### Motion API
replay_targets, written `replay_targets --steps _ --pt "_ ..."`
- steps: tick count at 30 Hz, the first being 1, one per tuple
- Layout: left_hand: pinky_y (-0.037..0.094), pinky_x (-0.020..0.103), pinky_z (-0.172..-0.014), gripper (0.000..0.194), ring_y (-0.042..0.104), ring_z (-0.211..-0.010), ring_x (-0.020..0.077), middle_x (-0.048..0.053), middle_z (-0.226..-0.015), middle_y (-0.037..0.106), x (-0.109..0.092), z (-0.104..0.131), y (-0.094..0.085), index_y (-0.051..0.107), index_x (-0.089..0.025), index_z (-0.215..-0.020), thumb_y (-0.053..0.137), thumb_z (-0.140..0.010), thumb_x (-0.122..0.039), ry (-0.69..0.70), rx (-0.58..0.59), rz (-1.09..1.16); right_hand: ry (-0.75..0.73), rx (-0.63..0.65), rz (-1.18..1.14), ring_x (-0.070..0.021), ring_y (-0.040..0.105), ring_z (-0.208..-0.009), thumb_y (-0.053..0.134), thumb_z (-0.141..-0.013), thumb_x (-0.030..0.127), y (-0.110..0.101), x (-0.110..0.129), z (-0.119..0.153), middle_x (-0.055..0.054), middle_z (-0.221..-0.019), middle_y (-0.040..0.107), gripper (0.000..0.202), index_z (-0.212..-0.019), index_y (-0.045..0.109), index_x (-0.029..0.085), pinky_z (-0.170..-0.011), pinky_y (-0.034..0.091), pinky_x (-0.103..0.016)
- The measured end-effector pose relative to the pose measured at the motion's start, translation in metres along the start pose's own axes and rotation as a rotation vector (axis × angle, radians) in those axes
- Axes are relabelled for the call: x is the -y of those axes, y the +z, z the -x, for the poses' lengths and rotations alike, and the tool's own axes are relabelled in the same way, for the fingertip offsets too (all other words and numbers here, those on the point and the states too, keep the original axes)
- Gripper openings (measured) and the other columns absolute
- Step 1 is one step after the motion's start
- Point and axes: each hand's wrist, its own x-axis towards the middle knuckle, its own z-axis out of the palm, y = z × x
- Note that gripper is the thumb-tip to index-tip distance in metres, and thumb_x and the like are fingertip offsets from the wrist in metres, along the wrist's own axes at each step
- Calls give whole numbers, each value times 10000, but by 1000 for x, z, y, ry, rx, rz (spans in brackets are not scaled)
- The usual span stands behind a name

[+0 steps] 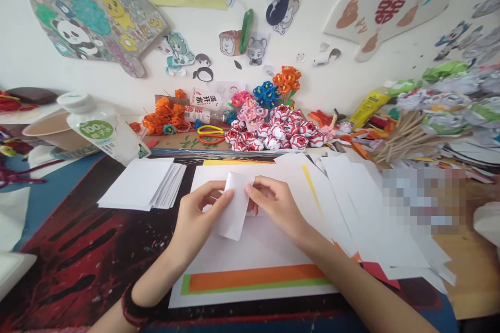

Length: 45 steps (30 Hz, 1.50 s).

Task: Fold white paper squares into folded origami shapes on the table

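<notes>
A small folded sheet of white paper is held upright between my two hands, above a large white sheet on the desk. My left hand pinches its left edge between thumb and fingers. On the right edge, my right hand grips it the same way, thumb in front and fingers partly hidden behind. Left of my hands lies a stack of white paper squares. Orange and green paper strips lie across the near part of the large sheet.
Loose white sheets spread to the right. Red-and-white paper roses and other flowers line the back near the wall. A plastic bottle leans against a paper bowl at the left. Wooden sticks stick out at the right.
</notes>
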Motion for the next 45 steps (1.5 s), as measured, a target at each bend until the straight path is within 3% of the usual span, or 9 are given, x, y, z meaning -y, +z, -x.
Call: replay_targets --steps 10,20,28,45 --pt "512 296 -760 291 661 -870 203 66 -990 726 -2 -3 -2 704 -178 -1025 657 -821 -380 -19 -22 60 -26 -87 -35 -125 578 -562 658 -807 371 -1 0 1 -11 -632 591 232 -799 664 140 -508 474 -245" --pt "496 286 -760 263 643 -861 192 71 -984 712 -1 -1 1 691 -171 -999 613 -852 -375 55 27 75 -78 -40 -19 -125 577 -549 707 -756 411 -3 -1 2 -15 -619 609 275 -761 669 139 -518 475 -252" --pt "486 275 -731 233 624 -807 182 44 -823 684 3 5 5 674 -165 -905 606 -855 -383 96 -16 71 -50 -20 -27 -114 553 -530 728 -735 399 -1 -1 4 -9 -599 606 271 -734 667 136 -509 467 -250" --pt "471 277 -679 224 605 -755 171 36 -801 676 -3 10 5 679 -178 -835 632 -829 -397 86 -68 9 -93 2 12 -116 537 -535 634 -826 403 -1 2 6 -7 -586 598 272 -722 664 154 -536 462 -256"
